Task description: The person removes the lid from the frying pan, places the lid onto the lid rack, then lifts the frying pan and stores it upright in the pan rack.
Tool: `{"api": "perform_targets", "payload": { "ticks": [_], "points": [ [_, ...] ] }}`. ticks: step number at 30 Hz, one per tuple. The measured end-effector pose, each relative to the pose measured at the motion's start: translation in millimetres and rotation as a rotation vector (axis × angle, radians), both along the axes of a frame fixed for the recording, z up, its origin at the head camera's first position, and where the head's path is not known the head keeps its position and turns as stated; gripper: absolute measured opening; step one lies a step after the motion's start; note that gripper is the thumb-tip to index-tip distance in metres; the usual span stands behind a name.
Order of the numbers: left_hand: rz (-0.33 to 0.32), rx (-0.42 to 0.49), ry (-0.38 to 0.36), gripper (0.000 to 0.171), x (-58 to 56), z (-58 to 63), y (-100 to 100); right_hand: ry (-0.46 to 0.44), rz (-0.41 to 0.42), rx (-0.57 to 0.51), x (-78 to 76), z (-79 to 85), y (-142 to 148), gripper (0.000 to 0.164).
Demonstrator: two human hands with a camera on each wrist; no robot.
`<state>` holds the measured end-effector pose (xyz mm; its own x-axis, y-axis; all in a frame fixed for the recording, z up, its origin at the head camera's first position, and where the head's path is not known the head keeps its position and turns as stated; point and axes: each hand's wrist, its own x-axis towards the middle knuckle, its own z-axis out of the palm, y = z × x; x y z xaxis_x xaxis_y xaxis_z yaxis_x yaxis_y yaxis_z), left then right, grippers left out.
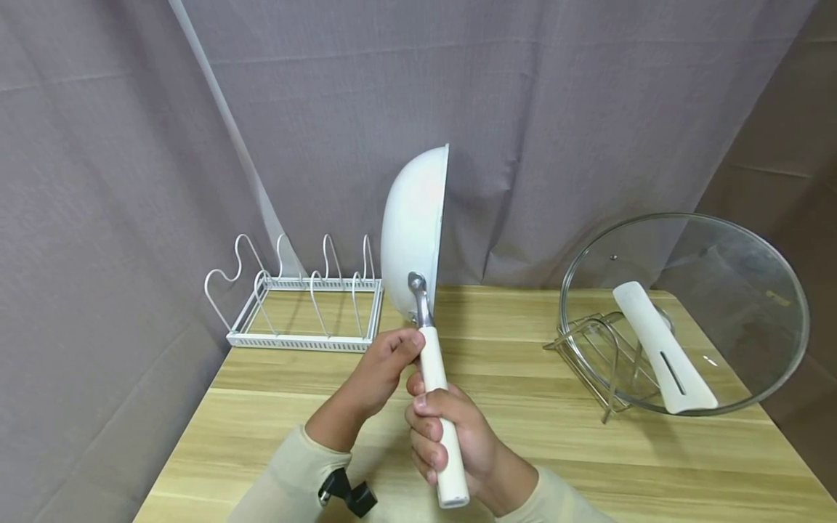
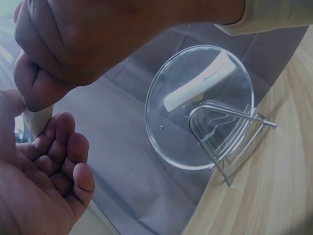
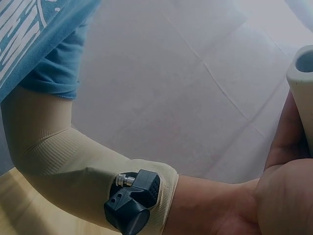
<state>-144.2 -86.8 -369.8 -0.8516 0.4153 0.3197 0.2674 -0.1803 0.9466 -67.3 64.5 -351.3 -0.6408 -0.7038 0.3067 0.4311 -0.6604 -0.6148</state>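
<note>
A white wok [image 1: 412, 225] is held up on edge above the table, its open side facing right and its long cream handle [image 1: 433, 356] slanting down toward me. My right hand [image 1: 458, 428] grips the handle's lower half with curled fingers. Higher up, my left hand [image 1: 386, 370] pinches the handle close to the bowl; its thumb lies on the handle. In the left wrist view, the left hand's other fingers [image 2: 61, 152] are loosely curled beside the handle. The right wrist view shows the handle's hollow end [image 3: 304, 63] above the right hand's heel. The wok's inside is hidden.
A white wire pan rack [image 1: 304, 340] with upright loops stands at the back left of the wooden table [image 1: 523, 450]. On the right, a glass lid [image 1: 739, 290] with a white handle leans in a metal stand [image 1: 588, 370]. Grey curtains [image 1: 588, 109] hang behind.
</note>
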Motion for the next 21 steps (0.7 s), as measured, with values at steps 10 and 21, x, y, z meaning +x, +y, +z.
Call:
{"api": "perform_targets", "payload": {
  "ticks": [10,21],
  "points": [
    [-0.011,0.011,0.016,0.047,-0.9,2.4,-2.0,0.001,-0.001,0.010,-0.4,2.9,-1.6,0.023],
    [-0.001,0.008,0.033,0.060,-1.2,5.2,-2.7,0.000,0.007,0.006,-1.7,5.2,-2.5,0.024]
  ]
}}
